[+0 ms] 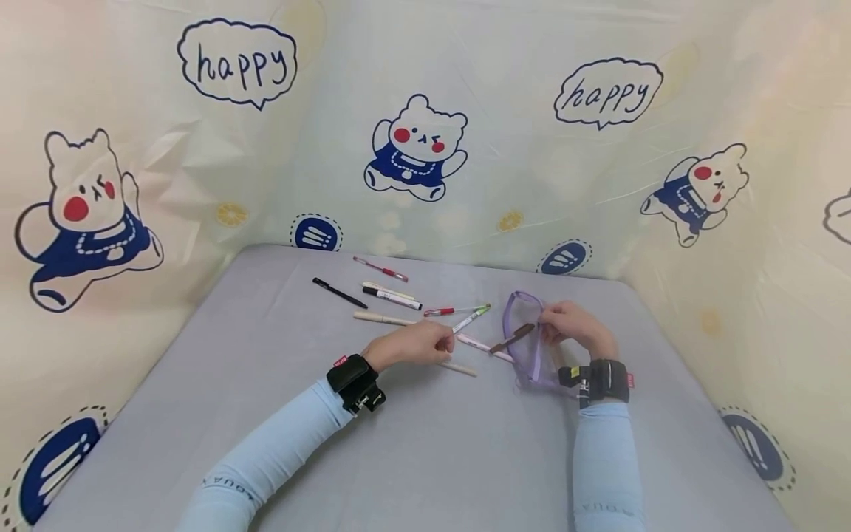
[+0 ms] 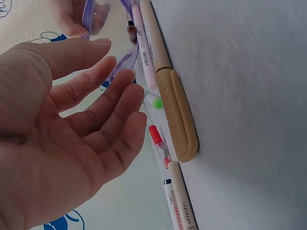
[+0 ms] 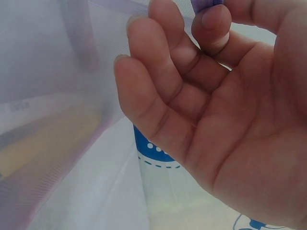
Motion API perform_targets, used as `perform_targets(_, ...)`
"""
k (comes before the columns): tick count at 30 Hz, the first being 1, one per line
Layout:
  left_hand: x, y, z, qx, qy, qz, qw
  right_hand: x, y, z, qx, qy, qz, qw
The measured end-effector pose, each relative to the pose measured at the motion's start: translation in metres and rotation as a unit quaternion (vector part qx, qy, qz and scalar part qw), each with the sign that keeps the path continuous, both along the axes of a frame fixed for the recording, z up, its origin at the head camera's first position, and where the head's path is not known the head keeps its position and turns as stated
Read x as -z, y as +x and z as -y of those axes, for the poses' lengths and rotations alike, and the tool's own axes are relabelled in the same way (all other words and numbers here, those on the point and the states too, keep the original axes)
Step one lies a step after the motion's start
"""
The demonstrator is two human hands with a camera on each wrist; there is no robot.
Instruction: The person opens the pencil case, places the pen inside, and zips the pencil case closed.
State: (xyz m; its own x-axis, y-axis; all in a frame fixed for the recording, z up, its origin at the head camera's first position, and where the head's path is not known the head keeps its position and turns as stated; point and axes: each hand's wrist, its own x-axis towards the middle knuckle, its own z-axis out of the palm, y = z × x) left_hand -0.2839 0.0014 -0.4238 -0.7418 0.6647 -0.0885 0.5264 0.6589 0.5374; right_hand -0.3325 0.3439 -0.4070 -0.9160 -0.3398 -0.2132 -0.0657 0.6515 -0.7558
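"Bears (image 1: 419, 148) are waving on the wall (image 1: 319, 162). Where is the tan pen (image 2: 180, 115) lying?"

"It's lying just below the left hand (image 1: 414, 344), the nearer one, and its long side is pointing toward the bag (image 1: 534, 366)."

"Is that hand gripping?"

"No, it's hanging loose, holding nothing. The right hand (image 1: 573, 323) is pinching the bag's edge."

"What's the bag like?"

"Thin see-through net. Its purple edge is making a loop. The tan pen is looking smooth and round, and it's resting on flat gray cloth (image 1: 432, 458)."

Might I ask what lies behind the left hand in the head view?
A beige marker emerges from behind the left hand; its capped end is covered there, though the left wrist view shows the tan cap.
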Motion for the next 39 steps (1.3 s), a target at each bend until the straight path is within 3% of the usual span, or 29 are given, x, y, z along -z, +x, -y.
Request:
perform_targets(21,0.008,0.006,-0.002,-0.014,-0.047,0.002,0.9988,0.000,0.000,0.001,0.003,0.000,0.008,1.0000)
perform_targets(26,0.007,0.009,-0.002,0.000,-0.073,0.017,0.9972,-0.001,0.001,0.000,-0.003,0.003,0.003,1.0000)
perform_targets(30,0.009,0.011,-0.003,0.011,-0.091,0.008,0.9958,-0.003,0.002,0.001,-0.003,0.005,0.002,1.0000)
perform_targets(39,0.013,0.009,-0.002,0.019,-0.088,0.002,0.9959,-0.001,0.002,0.001,0.000,-0.002,0.004,1.0000)
